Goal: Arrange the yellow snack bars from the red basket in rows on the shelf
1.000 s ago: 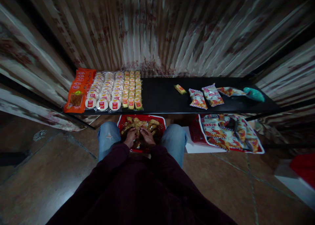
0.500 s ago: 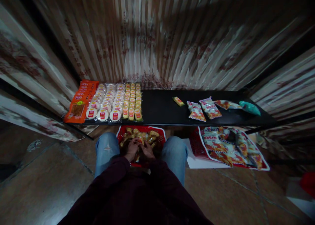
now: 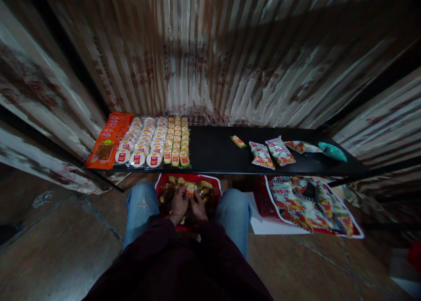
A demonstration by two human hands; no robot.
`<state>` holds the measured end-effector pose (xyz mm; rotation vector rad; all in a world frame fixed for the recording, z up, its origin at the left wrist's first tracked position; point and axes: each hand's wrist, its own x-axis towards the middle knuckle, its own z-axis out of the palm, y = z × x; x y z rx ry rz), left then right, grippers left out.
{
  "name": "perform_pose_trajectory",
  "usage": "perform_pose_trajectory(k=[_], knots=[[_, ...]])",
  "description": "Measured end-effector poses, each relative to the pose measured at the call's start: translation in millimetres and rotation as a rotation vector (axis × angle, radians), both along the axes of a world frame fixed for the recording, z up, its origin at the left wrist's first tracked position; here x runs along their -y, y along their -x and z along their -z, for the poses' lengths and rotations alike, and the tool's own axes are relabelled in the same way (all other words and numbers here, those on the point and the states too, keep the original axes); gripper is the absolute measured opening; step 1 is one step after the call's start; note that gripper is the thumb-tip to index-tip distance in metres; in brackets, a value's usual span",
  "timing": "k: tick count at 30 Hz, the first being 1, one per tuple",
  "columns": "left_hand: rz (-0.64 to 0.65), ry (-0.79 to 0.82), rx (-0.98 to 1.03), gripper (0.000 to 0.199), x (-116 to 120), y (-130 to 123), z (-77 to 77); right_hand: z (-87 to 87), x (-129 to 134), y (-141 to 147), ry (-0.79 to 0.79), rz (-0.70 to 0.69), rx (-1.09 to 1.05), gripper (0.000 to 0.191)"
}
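Over the red basket (image 3: 215, 179) between my knees, both hands are close together. A small yellow wrapped snack cake (image 3: 190, 190) with a red label sits between their fingertips. My left hand (image 3: 179, 204) pinches its left side, and my right hand (image 3: 199, 208) has its fingers closed at its right side. Many more yellow wrapped snack cakes (image 3: 204, 186) lie loose in the basket around my hands. Up on the black shelf (image 3: 210, 149), rows of the same yellow cakes (image 3: 176, 143) stand beside rows of round white packaged cakes (image 3: 148, 138).
An orange packet (image 3: 110, 138) lies at the shelf's left end. A lone yellow cake (image 3: 237, 141), white snack bags (image 3: 279, 151) and a green packet (image 3: 332, 152) lie on the right. Below, a second red basket (image 3: 263, 200) holds several bags, near a white sheet (image 3: 263, 224).
My hands have lifted slightly from among the loose cakes, and one yellow cake now shows upright between my fingertips. The whole view has shifted a little downward.
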<state>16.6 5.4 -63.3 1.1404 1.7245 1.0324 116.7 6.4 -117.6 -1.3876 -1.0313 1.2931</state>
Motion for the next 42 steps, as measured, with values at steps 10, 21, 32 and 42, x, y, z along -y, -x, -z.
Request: perform_pose_trajectory(k=[10,21,32,42], knots=[[0.040,-0.246,-0.083,0.033,-8,-11,-44.3,-59.7,-10,-9,-0.245,0.093,0.372,0.047],[0.085,-0.392,-0.171,0.038,-59,-21,-80.2,-109.6,-72,-20,-0.345,0.113,0.418,0.048],[0.098,-0.306,-0.215,0.033,-116,-42,-92.4,-112.5,-146,-35,-0.298,0.087,0.556,0.041],[0.088,-0.145,-0.266,0.035,-169,-51,-108.1,-111.7,-198,-33,-0.318,0.115,0.517,0.038]])
